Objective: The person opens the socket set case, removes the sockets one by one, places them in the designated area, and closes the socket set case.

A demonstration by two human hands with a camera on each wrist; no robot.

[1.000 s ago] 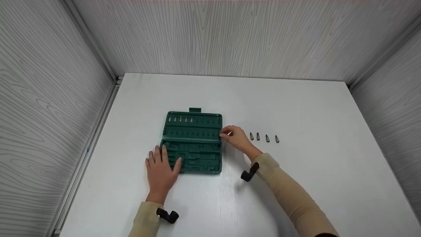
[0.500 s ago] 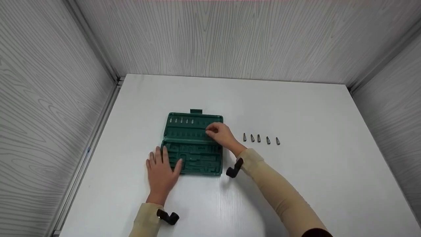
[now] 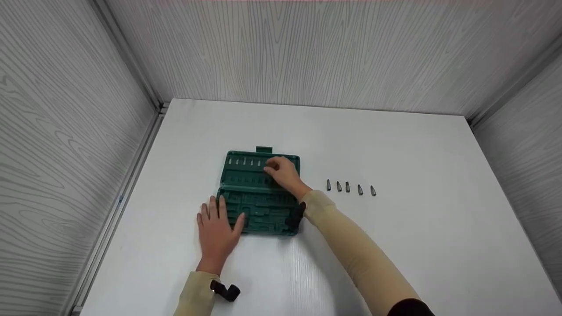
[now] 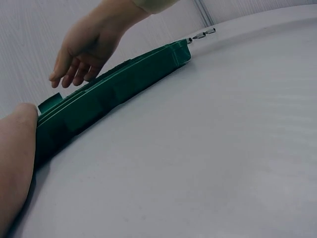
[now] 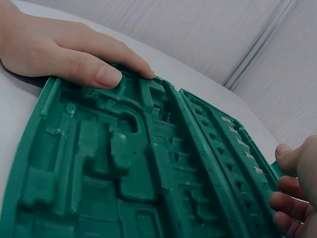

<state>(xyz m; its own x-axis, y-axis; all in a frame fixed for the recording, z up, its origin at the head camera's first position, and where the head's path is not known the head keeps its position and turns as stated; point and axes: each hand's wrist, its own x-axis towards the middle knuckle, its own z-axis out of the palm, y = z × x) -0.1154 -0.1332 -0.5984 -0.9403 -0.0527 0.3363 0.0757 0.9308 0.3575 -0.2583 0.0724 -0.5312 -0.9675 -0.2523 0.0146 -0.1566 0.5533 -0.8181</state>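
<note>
An opened green plastic tool case [image 3: 259, 189] lies on the white table. My left hand [image 3: 217, 237] rests flat over its near left edge, fingers straight and thumb on the lower tray; in the left wrist view part of that hand [image 4: 15, 158] shows beside the case wall. Several silver screwdriver bits [image 3: 244, 162] sit in slots at the left of the upper row. My right hand [image 3: 283, 172] hovers over the upper half, fingertips just right of the last seated bit [image 5: 258, 170]. In the right wrist view its thumb [image 5: 285, 151] stands apart from the loosely bent fingers.
Several more bits [image 3: 347, 187] lie in a row on the table right of the case. A latch tab [image 3: 264, 149] sticks out at its far edge. Pale wood-grain panels [image 3: 307, 52] enclose the table at the back and sides.
My right hand has moved left from the case's right edge to the upper slots. The leftmost loose bit on the table has come into view. The left hand stays in place.
</note>
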